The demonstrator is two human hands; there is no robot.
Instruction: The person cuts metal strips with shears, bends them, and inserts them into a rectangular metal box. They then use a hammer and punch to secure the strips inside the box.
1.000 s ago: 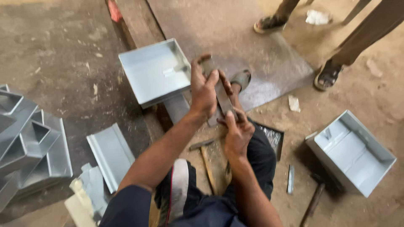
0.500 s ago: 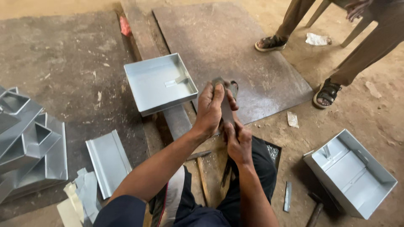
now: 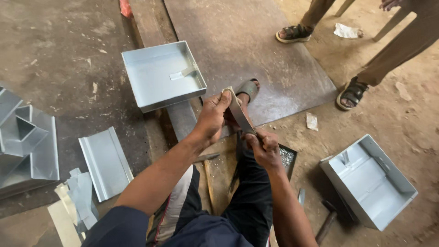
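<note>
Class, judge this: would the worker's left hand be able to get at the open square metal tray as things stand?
Probably yes: the square metal tray lies just beyond the left hand with nothing between, though that hand grips a metal strip.

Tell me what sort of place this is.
Probably a sheet-metal workshop, worked on the ground: folded metal trays lie on the dirt floor, and the left hand and right hand hold a metal strip.
</note>
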